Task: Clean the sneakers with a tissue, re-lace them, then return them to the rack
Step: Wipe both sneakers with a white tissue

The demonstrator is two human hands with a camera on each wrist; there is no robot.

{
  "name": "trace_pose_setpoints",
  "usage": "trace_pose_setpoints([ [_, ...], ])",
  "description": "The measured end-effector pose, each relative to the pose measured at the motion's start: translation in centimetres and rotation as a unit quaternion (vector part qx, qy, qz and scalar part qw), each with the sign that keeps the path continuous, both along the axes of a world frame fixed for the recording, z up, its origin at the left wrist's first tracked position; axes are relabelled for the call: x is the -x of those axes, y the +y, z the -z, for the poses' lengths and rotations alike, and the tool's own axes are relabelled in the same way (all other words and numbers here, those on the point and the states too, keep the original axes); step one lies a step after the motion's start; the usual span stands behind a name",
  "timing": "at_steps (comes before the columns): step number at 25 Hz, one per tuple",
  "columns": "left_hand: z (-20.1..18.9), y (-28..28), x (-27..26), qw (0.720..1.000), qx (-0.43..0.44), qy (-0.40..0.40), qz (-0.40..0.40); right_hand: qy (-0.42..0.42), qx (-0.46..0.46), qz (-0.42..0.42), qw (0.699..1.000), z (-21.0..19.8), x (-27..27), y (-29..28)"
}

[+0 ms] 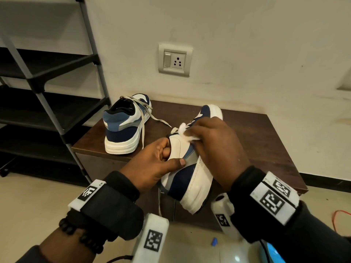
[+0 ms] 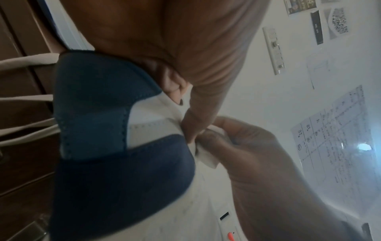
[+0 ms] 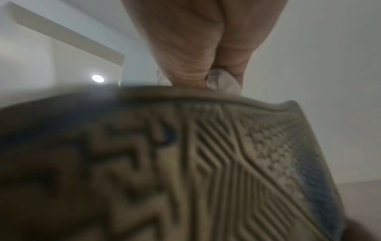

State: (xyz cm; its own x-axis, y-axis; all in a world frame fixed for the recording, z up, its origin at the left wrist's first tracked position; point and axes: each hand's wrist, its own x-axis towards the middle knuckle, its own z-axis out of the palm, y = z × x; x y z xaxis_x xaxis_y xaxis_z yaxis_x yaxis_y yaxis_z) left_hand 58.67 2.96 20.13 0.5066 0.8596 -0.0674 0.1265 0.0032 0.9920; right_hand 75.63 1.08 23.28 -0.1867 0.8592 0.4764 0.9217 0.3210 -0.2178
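Left hand grips sneaker, right hand presses tissue

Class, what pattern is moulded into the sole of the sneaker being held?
Parallel ridges in diagonal, crossing bands beside a fine dotted grid on the sneaker's sole; the right wrist view shows it best.

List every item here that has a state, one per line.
Held sneaker: lifted, tilted on its side, being wiped.
Second sneaker: upright on the cabinet, laces loose.
Tissue: crumpled, pressed to the held sneaker.
Left hand: grips the held sneaker.
Right hand: pinches the tissue.
Rack: visible shelves bare.
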Motion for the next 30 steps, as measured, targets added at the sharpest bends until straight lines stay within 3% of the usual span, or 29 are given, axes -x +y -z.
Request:
trace_pose_setpoints([
  [3,0.1,-0.2,-0.1,0.999,-0.022,-0.025,0.007,-0.008,0.026,-0.102,0.994,0.2,0.7,-2.0],
  [8,-0.6,-1.1,-1.0,0.992,-0.123,0.019,0.024,0.037,-0.03,0.055,0.997,-0.3,-3.3,0.3],
  [13,-1.7,-2.0,0.4,0.951,-0.275,0.141,-0.005,0.04,-0.048,-0.01,0.998,1.2,-1.1,-1.6],
  [16,-2.1,-2.1,0.2,0.927,-0.308,0.215,-0.017,0.116,-0.031,0.075,0.99,1.4,-3.8,0.6],
  [18,-2.2,-2.2,-0.3,0.918,-0.32,0.234,-0.029,0.103,-0.047,0.074,0.991,1.8,-3.0,-0.3],
  [21,-2.2,-1.9,0.1,0.941,-0.279,0.193,-0.022,0.071,-0.058,-0.001,0.996,2.5,-1.6,-1.8],
  [24,-2.2,-1.8,0.2,0.946,-0.271,0.176,-0.015,0.111,-0.076,0.082,0.988,2.4,-4.3,0.3],
  [26,-2.0,-1.8,0.0,0.945,-0.278,0.174,-0.015,0.133,-0.069,0.083,0.985,2.4,-3.6,-0.1],
  [30,-1.8,-1.4,0.5,0.962,-0.235,0.137,-0.003,0.163,-0.077,-0.071,0.981,1.7,1.1,-3.5],
])
